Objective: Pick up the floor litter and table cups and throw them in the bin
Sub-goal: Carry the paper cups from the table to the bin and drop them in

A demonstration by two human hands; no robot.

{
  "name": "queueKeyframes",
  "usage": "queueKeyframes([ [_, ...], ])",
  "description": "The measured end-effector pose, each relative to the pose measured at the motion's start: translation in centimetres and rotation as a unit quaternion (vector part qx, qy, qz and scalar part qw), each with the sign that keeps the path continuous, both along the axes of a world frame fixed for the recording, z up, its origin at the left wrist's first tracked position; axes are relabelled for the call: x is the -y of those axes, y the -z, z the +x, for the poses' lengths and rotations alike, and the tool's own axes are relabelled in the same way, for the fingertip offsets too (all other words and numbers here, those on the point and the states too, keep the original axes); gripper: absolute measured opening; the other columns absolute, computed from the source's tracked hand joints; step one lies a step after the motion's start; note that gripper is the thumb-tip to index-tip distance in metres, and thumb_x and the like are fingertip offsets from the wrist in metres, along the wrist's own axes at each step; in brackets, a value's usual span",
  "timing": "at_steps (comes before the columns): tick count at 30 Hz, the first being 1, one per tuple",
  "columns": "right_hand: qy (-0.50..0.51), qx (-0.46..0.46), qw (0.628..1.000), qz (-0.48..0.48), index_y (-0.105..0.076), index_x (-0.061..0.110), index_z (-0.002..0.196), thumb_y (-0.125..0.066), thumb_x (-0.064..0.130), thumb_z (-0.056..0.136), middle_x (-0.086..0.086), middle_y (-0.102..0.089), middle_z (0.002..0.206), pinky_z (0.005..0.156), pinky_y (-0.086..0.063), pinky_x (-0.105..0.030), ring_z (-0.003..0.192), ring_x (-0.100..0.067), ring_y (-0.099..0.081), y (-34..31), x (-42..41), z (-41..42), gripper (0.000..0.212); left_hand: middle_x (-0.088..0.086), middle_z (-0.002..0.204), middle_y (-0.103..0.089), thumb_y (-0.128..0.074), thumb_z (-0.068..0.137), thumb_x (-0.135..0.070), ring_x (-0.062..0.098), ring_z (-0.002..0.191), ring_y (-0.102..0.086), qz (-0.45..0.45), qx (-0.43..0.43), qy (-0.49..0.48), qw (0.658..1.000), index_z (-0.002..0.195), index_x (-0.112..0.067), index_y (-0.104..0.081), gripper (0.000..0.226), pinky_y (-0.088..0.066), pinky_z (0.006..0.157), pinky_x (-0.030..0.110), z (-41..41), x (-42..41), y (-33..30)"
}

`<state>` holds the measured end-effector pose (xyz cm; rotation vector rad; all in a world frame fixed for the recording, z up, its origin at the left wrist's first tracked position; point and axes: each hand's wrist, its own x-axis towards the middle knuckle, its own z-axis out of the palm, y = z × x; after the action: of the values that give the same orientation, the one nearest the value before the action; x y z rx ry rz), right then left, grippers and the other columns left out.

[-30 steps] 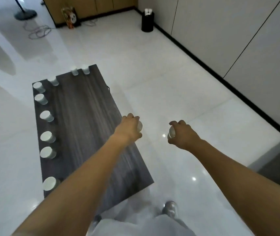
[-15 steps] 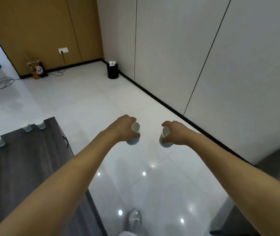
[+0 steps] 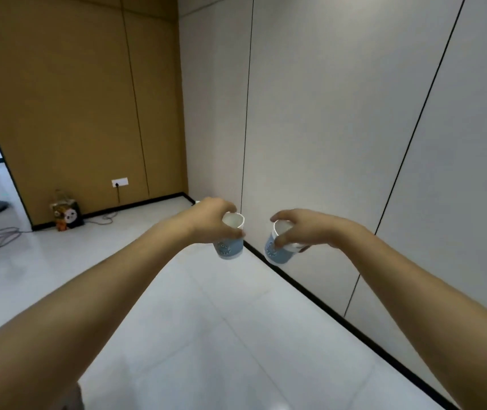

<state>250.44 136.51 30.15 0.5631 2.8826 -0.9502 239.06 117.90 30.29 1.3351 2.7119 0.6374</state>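
Hands (image 3: 206, 223) raised, cup (image 3: 229, 243) in each

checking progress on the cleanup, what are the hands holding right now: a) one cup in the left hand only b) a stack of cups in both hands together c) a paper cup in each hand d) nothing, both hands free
c: the left hand grips one blue and white paper cup from above, and the right hand grips a second paper cup, the two cups apart from each other.
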Motion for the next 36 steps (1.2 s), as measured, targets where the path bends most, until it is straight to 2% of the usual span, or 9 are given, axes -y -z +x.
queueKeyframes([
  [4, -0.005, 0.005, 1.000, -0.009, -0.049, 0.028, 0.134, -0.073, 0.023, 0.079, -0.001, -0.049, 0.118, 0.079, -0.060, -0.037, 0.102, -0.022, -0.056, -1.6, -4.1, -8.7, 0.060, 0.002, 0.117, -0.057, -0.067, 0.083, -0.044, 0.017, 0.099, -0.054, -0.030, -0.015, 0.005, 0.999, 0.125, -0.018, -0.056, 0.050, -0.047, 0.076, 0.029, -8.2, -3.8, -1.0],
  [8, -0.027, 0.033, 0.999, 0.012, -0.048, 0.027, 0.135, -0.074, 0.025, 0.079, -0.002, -0.047, 0.120, 0.077, -0.059, -0.033, 0.103, -0.023, -0.055, -1.3, -8.9, -18.3, 0.062, 0.003, 0.120, -0.056, -0.065, 0.084, -0.041, 0.019, 0.104, -0.055, -0.075, -0.037, 0.014, 0.996, 0.127, -0.017, -0.054, 0.051, -0.051, 0.083, 0.032, -17.0, -9.1, -0.9],
  [11, -0.053, 0.049, 0.997, 0.024, -0.049, 0.028, 0.134, -0.075, 0.026, 0.078, -0.002, -0.048, 0.120, 0.075, -0.060, -0.032, 0.102, -0.023, -0.055, -1.2, -13.1, -26.1, 0.062, 0.003, 0.116, -0.056, -0.065, 0.084, -0.038, 0.018, 0.098, -0.054, -0.107, -0.044, 0.015, 0.993, 0.125, -0.019, -0.053, 0.047, -0.047, 0.071, 0.026, -24.0, -14.0, -1.0],
  [15, -0.073, 0.055, 0.995, 0.038, -0.049, 0.031, 0.133, -0.075, 0.026, 0.077, -0.002, -0.050, 0.121, 0.073, -0.060, -0.031, 0.105, -0.023, -0.056, -2.3, -18.9, -36.5, 0.061, 0.004, 0.119, -0.056, -0.064, 0.085, -0.037, 0.018, 0.099, -0.053, -0.112, -0.046, 0.011, 0.993, 0.128, -0.018, -0.050, 0.049, -0.044, 0.073, 0.026, -33.2, -20.5, -1.9],
  [20, -0.103, 0.060, 0.991, 0.061, -0.047, 0.028, 0.134, -0.073, 0.025, 0.079, -0.005, -0.050, 0.125, 0.080, -0.060, -0.036, 0.108, -0.026, -0.055, -3.4, -24.4, -48.9, 0.062, 0.004, 0.119, -0.055, -0.065, 0.084, -0.037, 0.017, 0.098, -0.053, -0.112, -0.026, -0.007, 0.993, 0.129, -0.019, -0.049, 0.051, -0.042, 0.071, 0.024, -44.5, -26.5, -2.1],
  [28, -0.148, 0.114, 0.978, 0.090, -0.045, 0.026, 0.136, -0.072, 0.024, 0.081, -0.004, -0.051, 0.124, 0.076, -0.057, -0.028, 0.106, -0.024, -0.053, 0.1, -31.6, -68.4, 0.062, 0.002, 0.121, -0.056, -0.066, 0.083, -0.037, 0.019, 0.103, -0.055, -0.122, 0.008, -0.038, 0.992, 0.127, -0.025, -0.052, 0.049, -0.051, 0.083, 0.032, -64.0, -33.5, 1.2],
  [36, -0.154, 0.128, 0.974, 0.105, -0.048, 0.021, 0.133, -0.072, 0.024, 0.080, -0.004, -0.050, 0.122, 0.074, -0.057, -0.032, 0.101, -0.024, -0.052, 1.6, -38.8, -89.8, 0.058, 0.005, 0.125, -0.052, -0.064, 0.083, -0.036, 0.023, 0.110, -0.053, -0.176, 0.008, -0.033, 0.984, 0.132, -0.022, -0.048, 0.053, -0.050, 0.091, 0.038, -84.5, -41.5, 3.8],
])
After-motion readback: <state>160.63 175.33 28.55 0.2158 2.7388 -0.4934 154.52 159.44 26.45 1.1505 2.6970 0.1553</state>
